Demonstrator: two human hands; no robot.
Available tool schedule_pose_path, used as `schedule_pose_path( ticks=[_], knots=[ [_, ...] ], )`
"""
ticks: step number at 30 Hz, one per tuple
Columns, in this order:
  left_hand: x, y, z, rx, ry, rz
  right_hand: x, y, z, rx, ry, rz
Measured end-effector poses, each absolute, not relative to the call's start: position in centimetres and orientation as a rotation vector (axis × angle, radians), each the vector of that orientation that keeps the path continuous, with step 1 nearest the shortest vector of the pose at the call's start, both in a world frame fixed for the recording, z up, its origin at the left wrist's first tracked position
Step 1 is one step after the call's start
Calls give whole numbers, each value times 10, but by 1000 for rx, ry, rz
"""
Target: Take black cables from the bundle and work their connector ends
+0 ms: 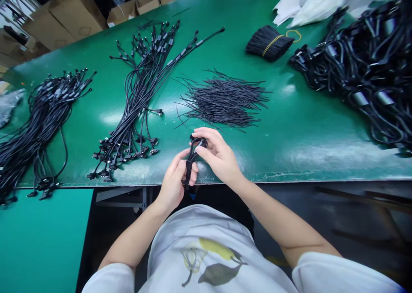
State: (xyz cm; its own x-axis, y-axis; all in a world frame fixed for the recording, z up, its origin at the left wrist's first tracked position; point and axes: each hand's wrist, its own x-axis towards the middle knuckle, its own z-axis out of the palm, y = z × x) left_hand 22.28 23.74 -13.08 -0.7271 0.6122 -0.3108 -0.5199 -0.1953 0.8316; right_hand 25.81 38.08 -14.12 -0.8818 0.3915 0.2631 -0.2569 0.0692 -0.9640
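A black cable (189, 162), folded into a small narrow coil, is held between my two hands just above the table's front edge. My left hand (175, 177) wraps its fingers round the lower part of the coil. With thumb and fingers, my right hand (219, 153) pinches the upper end, where a grey sleeve shows. Just beyond my hands lies a loose pile of thin black twist ties (225, 99). To the left of them a bunch of straight black cables (138, 91) with connectors at both ends is spread out.
Another cable bunch (51, 100) lies far left, partly over the edge. At right is a heap of coiled cables (367, 65). A banded bundle of ties (268, 43) and white bags (317, 3) lie at the back. Cardboard boxes (77, 14) stand behind the green table (296, 125).
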Motion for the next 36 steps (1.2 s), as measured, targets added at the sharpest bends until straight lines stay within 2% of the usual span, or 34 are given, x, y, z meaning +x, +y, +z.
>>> schedule_pose_path(
  ticks=[4,7,18,21,26,36],
  knots=[
    [222,234,-125,18,1171,1998,262,379,-138,-81,-2008,1570],
    [221,229,-125,0,1094,2023,263,376,-136,-93,-2000,1505],
    [230,221,-124,234,1209,1889,250,371,-136,-380,-1728,2054],
    [231,223,-123,186,1234,1807,250,367,-132,-334,-1701,2073],
    [229,226,-128,122,1321,1764,259,360,-123,-136,-1552,2474],
    [234,230,-128,281,1309,1664,255,365,-133,-332,-1404,2385]
  ],
)
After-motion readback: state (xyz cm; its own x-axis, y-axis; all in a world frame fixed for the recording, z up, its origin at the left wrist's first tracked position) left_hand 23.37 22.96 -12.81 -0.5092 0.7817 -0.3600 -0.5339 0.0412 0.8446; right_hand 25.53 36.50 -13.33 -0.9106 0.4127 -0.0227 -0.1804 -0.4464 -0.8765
